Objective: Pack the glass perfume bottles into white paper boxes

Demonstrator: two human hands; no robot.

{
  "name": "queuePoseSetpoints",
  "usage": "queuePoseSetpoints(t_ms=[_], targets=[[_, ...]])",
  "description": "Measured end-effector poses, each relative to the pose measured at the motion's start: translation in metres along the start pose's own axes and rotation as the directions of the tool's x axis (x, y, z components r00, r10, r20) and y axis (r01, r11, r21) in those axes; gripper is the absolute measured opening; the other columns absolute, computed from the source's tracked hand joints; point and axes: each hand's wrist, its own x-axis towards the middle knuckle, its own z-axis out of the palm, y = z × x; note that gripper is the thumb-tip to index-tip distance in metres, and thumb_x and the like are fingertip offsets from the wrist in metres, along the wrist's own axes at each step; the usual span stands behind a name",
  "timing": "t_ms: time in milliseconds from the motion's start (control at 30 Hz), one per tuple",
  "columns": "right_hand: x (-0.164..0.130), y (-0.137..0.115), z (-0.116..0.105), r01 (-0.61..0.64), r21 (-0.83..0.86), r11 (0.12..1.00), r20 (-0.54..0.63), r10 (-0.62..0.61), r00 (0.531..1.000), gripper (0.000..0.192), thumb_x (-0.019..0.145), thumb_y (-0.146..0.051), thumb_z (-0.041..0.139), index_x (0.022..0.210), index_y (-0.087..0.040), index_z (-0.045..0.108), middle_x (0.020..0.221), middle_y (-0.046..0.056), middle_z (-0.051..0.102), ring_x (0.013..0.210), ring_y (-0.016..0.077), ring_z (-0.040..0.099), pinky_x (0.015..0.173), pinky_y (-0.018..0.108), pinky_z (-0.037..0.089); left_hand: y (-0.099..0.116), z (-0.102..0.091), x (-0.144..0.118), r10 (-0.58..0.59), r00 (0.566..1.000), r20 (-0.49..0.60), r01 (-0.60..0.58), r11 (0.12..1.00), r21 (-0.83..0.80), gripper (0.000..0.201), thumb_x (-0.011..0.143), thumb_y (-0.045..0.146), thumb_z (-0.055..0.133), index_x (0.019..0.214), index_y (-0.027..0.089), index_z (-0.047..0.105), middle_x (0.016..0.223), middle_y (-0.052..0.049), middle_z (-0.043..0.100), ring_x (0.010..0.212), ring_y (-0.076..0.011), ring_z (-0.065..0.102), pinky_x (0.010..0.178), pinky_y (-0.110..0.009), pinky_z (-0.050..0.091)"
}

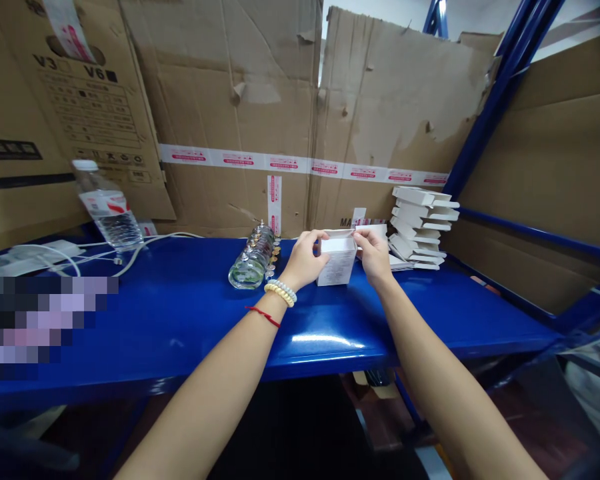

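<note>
A small white carton with fine print on its front stands on the blue shelf in front of me. Its upper end is turned up toward me, and flaps show there. My left hand grips the carton's left side, thumb in front and fingers at the top edge. At the upper right corner my right hand pinches the carton's edge or a flap. Left of the carton lies a row of glass bottles, with gold-coloured metal pieces along its side. Behind my right hand rises a stack of flattened white cartons.
A water bottle stands tilted at the left, beside white cables and a power strip. Tall cardboard sheets wall off the back of the blue shelf. A blue metal post rises at the right.
</note>
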Motion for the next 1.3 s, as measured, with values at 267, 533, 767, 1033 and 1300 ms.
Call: queuePoseSetpoints(t_ms=[267, 533, 767, 1033, 1300], targets=[[-0.003, -0.01, 0.003, -0.141, 0.119, 0.983, -0.016, 0.144, 0.989, 0.023, 0.059, -0.041, 0.067, 0.068, -0.021, 0.06, 0.066, -0.002, 0.056, 0.063, 0.0137, 0.051, 0.057, 0.027, 0.041, 0.004, -0.001, -0.001, 0.058, 0.998, -0.005, -0.058, 0.998, 0.01, 0.027, 0.065, -0.004, 0.05, 0.079, 0.017, 0.058, 0.106, -0.007, 0.053, 0.101, -0.0197, 0.057, 0.082, -0.033, 0.053], [-0.003, -0.005, 0.001, -0.218, 0.006, 0.976, 0.092, 0.217, 0.972, 0.016, 0.052, -0.033, 0.07, 0.057, -0.017, 0.069, 0.061, 0.0, 0.063, 0.062, 0.0139, 0.05, 0.058, 0.027, 0.035, 0.001, 0.0, -0.002, -0.028, 0.999, 0.015, 0.029, 0.996, -0.081, 0.022, 0.065, 0.0, 0.055, 0.07, 0.016, 0.069, 0.117, -0.009, 0.052, 0.113, -0.0226, 0.055, 0.089, -0.036, 0.052], [-0.004, -0.01, 0.002, -0.35, 0.207, 0.913, 0.086, 0.34, 0.937, 0.014, 0.053, -0.03, 0.066, 0.054, -0.015, 0.068, 0.065, 0.004, 0.066, 0.066, 0.016, 0.053, 0.056, 0.027, 0.036, 0.001, -0.002, 0.001, -0.072, 0.997, 0.001, 0.071, 0.981, -0.179, 0.014, 0.074, 0.02, 0.059, 0.065, 0.016, 0.069, 0.103, -0.008, 0.064, 0.108, -0.0235, 0.059, 0.103, -0.04, 0.043], [-0.001, -0.011, 0.0, -0.436, 0.23, 0.87, 0.076, 0.43, 0.9, 0.038, 0.066, -0.052, 0.061, 0.053, -0.016, 0.065, 0.054, 0.005, 0.062, 0.054, 0.0151, 0.05, 0.052, 0.028, 0.035, -0.008, 0.01, -0.003, -0.111, 0.991, -0.07, 0.074, 0.914, -0.399, 0.04, 0.064, 0.02, 0.073, 0.092, 0.02, 0.045, 0.108, -0.009, 0.065, 0.086, -0.0169, 0.068, 0.076, -0.03, 0.056], [-0.001, -0.015, 0.001, -0.444, 0.257, 0.859, -0.017, 0.463, 0.886, 0.03, 0.066, -0.042, 0.065, 0.052, -0.019, 0.053, 0.045, 0.0, 0.052, 0.045, 0.0123, 0.043, 0.046, 0.027, 0.031, -0.003, 0.003, -0.004, -0.051, 0.999, -0.003, 0.05, 0.984, -0.169, 0.011, 0.072, 0.024, 0.063, 0.08, 0.016, 0.059, 0.092, -0.006, 0.068, 0.079, -0.0148, 0.065, 0.075, -0.027, 0.053]])
